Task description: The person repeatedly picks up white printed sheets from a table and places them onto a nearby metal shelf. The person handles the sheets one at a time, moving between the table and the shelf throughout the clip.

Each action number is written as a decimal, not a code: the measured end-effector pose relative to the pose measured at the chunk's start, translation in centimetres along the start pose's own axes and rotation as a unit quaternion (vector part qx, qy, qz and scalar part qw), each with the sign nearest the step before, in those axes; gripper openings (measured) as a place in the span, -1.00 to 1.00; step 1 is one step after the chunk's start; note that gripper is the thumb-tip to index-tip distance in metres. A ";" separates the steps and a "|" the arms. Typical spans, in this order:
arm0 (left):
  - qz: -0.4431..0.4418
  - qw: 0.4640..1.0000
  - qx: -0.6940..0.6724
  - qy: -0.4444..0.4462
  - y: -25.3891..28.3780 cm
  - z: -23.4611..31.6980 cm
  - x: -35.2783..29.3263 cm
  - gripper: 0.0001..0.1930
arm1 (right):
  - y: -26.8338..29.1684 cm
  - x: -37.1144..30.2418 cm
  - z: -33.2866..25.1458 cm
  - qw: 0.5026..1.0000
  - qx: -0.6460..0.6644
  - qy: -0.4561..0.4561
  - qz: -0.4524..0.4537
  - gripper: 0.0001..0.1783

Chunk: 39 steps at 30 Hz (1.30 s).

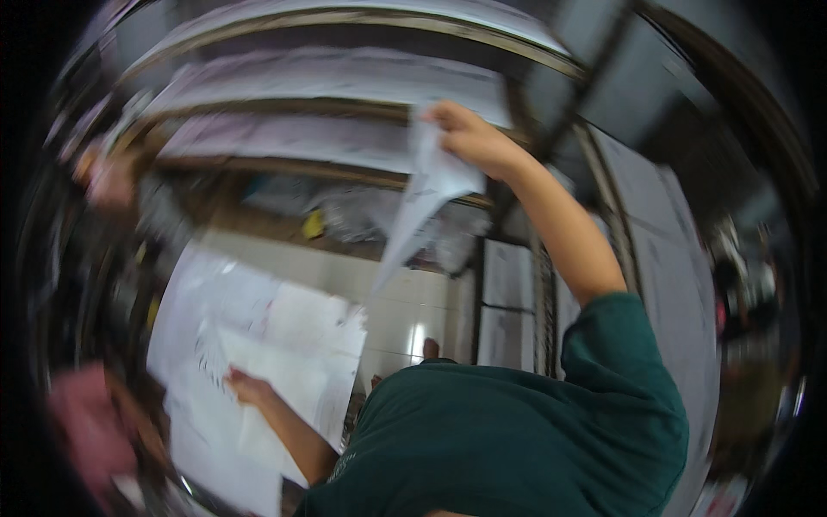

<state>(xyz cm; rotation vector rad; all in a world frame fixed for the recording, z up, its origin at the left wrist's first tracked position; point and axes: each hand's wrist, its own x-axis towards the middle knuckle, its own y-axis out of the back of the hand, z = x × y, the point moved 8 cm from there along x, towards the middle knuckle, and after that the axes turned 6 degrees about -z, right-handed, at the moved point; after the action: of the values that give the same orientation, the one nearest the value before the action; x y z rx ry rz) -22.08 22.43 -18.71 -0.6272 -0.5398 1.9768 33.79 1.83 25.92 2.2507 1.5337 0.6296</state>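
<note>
Motion-blurred shelves; marks on white sheets too smeared to tell

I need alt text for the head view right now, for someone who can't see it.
A person in a dark green shirt lifts a white sheet of paper high in the right hand, while the left hand rests on a stack of white papers below. The blurred fisheye view shows long shelves with more paper behind.

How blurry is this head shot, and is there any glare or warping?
Head view: motion blur smears everything, worst toward the left rim; the right hand and its white sheet stay readable; a glare spot sits on the tiled floor; fisheye bends the shelf edges.
</note>
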 end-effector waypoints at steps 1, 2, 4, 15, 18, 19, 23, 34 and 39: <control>-0.011 0.999 -0.040 0.023 -3.1 0.2 -0.7 -0.59 | 2.0 -1.2 -0.3 0.999 0.003 -0.053 -0.011 -0.51; 0.012 0.992 0.122 -0.007 -7.3 2.3 -4.1 -0.58 | 4.4 -2.2 -0.6 0.997 -0.015 -0.079 -0.013 -0.51; 0.002 0.998 0.030 0.056 -11.2 2.0 -5.7 -0.57 | 10.1 -6.3 -3.1 0.990 -0.094 -0.106 0.006 -0.49; -0.211 0.964 -0.037 0.161 -22.2 1.3 -17.0 -0.64 | 35.8 -54.3 -8.0 0.819 -0.206 -0.347 0.409 -0.54; -0.235 0.955 -0.033 0.180 -22.5 1.2 -19.9 -0.66 | 39.1 -66.5 -3.8 0.785 -0.322 -0.365 0.384 -0.64; -0.246 0.952 -0.029 0.181 -22.3 1.7 -20.5 -0.66 | 38.2 -67.6 -2.2 0.775 -0.316 -0.380 0.394 -0.60; -0.291 0.930 -0.037 0.220 -22.2 2.3 -24.1 -0.68 | 37.4 -75.6 5.1 0.795 -0.213 -0.360 0.439 -0.45; -0.356 0.893 -0.056 0.270 -21.9 7.4 -31.0 -0.73 | 33.8 -71.4 6.4 0.782 -0.268 -0.346 0.443 -0.52; -0.365 0.887 -0.065 0.276 -21.8 8.4 -33.0 -0.75 | 35.1 -73.0 7.2 0.792 -0.250 -0.354 0.430 -0.54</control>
<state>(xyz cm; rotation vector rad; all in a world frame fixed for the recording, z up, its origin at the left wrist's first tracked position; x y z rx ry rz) 0.58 1.80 7.73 -0.8737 -0.4567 0.9946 41.89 -79.05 25.72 2.2346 -0.0743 0.2595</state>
